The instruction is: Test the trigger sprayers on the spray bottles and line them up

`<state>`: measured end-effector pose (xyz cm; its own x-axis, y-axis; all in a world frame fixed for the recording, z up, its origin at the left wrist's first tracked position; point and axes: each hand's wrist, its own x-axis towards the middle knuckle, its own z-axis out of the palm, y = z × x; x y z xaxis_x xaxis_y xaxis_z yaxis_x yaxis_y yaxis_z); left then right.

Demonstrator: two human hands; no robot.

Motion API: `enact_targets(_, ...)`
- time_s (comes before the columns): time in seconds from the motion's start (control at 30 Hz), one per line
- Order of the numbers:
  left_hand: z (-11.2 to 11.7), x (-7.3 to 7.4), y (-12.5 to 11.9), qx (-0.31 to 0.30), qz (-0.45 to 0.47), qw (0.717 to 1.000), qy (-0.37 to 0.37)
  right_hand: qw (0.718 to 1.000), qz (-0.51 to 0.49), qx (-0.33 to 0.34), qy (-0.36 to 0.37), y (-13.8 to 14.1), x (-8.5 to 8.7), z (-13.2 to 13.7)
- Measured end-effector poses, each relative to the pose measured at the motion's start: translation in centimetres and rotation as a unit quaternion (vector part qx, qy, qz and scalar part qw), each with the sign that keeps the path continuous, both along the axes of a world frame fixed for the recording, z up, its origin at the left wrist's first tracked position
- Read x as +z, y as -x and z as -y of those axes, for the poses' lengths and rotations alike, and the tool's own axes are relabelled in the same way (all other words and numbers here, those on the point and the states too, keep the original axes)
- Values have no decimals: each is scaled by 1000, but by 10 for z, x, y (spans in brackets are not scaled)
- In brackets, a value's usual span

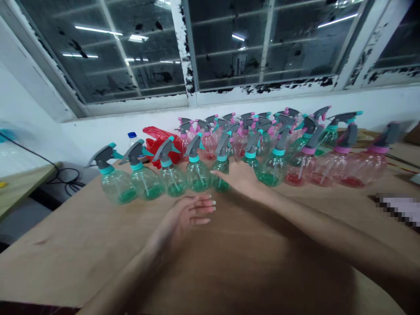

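A row of clear spray bottles stands upright across the wooden table. Those on the left have turquoise collars and green liquid, those on the right pink collars and red liquid. My right hand [242, 177] is at a green spray bottle [222, 183] mid-row. Its thumb lies across the bottle's front; the other fingers are partly hidden round its right side. Another green spray bottle [251, 161] is partly covered by that hand. Over the table in front of the row, my left hand [192, 211] is open and empty, fingers stretched to the right.
More spray bottles [245, 135] crowd behind the row, near the wall. A red plastic bag [160, 142] and a blue-capped bottle [132, 138] stand behind the left end. A pixelated flat object [400, 208] lies at right. Black cables [67, 177] hang beyond the left edge.
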<state>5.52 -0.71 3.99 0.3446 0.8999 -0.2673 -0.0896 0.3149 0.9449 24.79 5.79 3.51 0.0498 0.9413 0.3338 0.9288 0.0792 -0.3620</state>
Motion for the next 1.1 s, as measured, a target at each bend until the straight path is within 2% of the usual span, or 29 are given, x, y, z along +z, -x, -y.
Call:
enact_targets(0.07,-2,1,-1,26,-57,994,-92,1000,11,6,-1,0,0,10)
enact_targets(0.13,-7,4,-5,43,-126,971,-197,1000,23,15,0,-1,0,25)
enact_targets(0.23,-17,9,-17,39,-163,948,-269,998,55,42,-3,-5,-2,52)
enact_targets(0.3,-22,13,-30,15,-168,937,-306,994,80,70,-25,-9,-4,69)
enact_targets(0.4,-19,19,-53,-58,-185,911,-365,989,93,97,-66,-15,-6,91)
enact_targets(0.57,-4,27,-84,-111,-172,910,-360,985,107,118,-72,-24,-6,109)
enact_targets(0.67,-2,28,-94,-141,-142,910,-364,983,133,102,-80,-27,-7,113)
enact_targets(0.9,-9,18,-109,-113,-137,903,-391,978,132,85,-135,-34,-15,111)
enact_targets(1.1,-17,7,-114,-109,-116,910,-383,974,66,168,-138,-63,-27,111)
